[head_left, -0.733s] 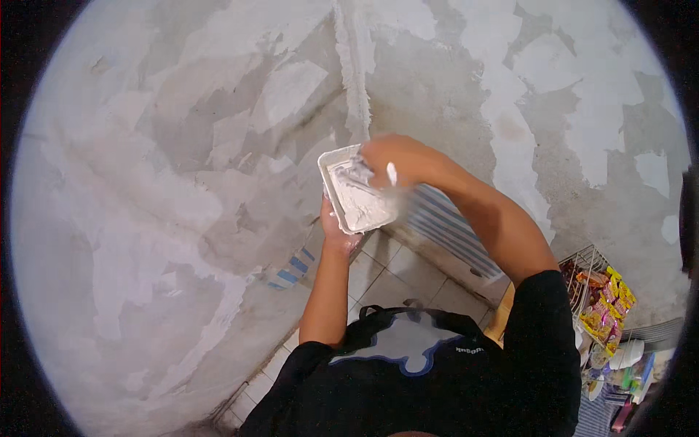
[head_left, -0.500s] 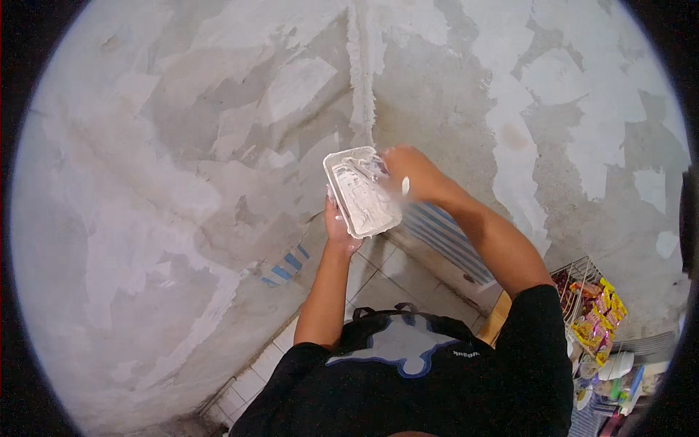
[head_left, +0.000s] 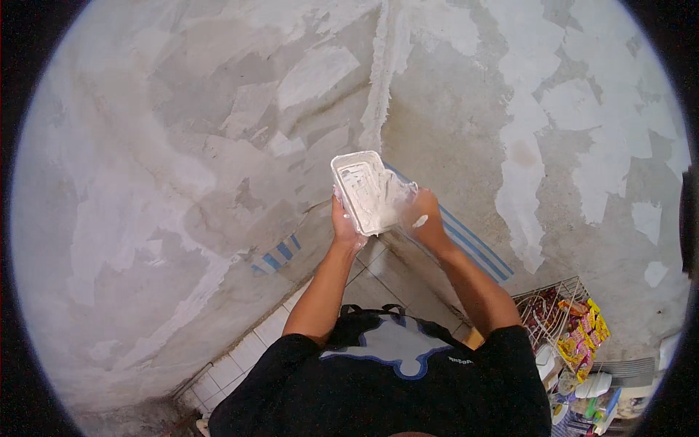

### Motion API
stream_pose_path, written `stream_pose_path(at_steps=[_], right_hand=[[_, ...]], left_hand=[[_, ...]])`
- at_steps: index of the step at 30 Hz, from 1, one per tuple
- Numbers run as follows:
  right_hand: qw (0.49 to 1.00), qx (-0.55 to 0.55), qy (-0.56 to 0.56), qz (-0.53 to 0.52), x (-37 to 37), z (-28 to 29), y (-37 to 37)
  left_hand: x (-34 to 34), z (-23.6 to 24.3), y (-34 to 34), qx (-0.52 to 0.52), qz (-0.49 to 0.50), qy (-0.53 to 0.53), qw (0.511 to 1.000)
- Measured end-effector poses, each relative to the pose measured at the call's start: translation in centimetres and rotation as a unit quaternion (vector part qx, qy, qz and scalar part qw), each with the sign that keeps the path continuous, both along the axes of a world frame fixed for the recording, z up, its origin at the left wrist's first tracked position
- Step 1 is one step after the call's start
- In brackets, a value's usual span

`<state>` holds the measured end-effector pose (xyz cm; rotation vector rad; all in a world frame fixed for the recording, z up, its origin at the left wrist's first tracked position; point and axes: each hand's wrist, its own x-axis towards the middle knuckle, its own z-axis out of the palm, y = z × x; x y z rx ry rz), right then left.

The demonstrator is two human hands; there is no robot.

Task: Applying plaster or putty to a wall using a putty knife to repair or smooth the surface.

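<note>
My left hand grips a shallow white rectangular tub from its left side and from below. Thick white putty coats the inside of the tub and its rim. At the tub's right edge, my right hand is closed on a flat, putty-smeared scraper, whose blade reaches over the tub. The scraper's handle is hidden in the hand, and motion blurs that area. White smears mark the fingers of both hands, with a blob on the right one.
Grey walls with pale putty patches meet in a corner ahead, a rough white strip running up it. Blue striped bands mark both walls low down. White floor tiles lie below. A wire rack with snack packets stands at right, near bottles and bowls.
My right hand has moved down and right, drawing the scraper across to the tub's right edge. The tub shows slightly further right in the view, still in my left hand.
</note>
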<state>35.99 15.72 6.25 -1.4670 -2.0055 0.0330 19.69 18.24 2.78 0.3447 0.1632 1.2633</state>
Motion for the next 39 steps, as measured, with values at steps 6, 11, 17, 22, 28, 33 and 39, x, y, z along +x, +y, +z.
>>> stream_pose_path(at_steps=[6,11,17,22,28,33,39], right_hand=[[0.950,-0.108,0.252,-0.148,-5.1,-1.6,-1.5],[0.923,-0.115,0.324,-0.171,-7.3,2.5,-0.2],[0.800,-0.187,0.570,0.002,-6.9,1.6,0.0],[0.607,-0.197,0.769,0.035,-7.5,-2.9,-0.2],[0.629,-0.219,0.746,-0.029,-6.3,-4.7,-1.5],[0.638,-0.218,0.736,-0.063,-4.7,-6.5,-0.2],[0.496,-0.214,0.841,-0.030,-2.8,-13.1,2.3]], left_hand=[[-0.3,-0.5,0.0,-0.003,0.033,0.032,0.999],[-3.6,-2.0,1.4,-0.004,0.015,-0.006,1.000],[-6.9,-0.8,1.4,-0.023,-0.014,0.013,1.000],[-9.1,-3.2,2.2,-0.045,-0.057,0.015,0.997],[-8.8,-4.6,1.8,-0.055,-0.106,0.032,0.992],[-7.0,-7.7,3.5,-0.151,-0.158,0.026,0.975],[-5.2,-13.0,5.4,-0.142,-0.106,0.063,0.982]])
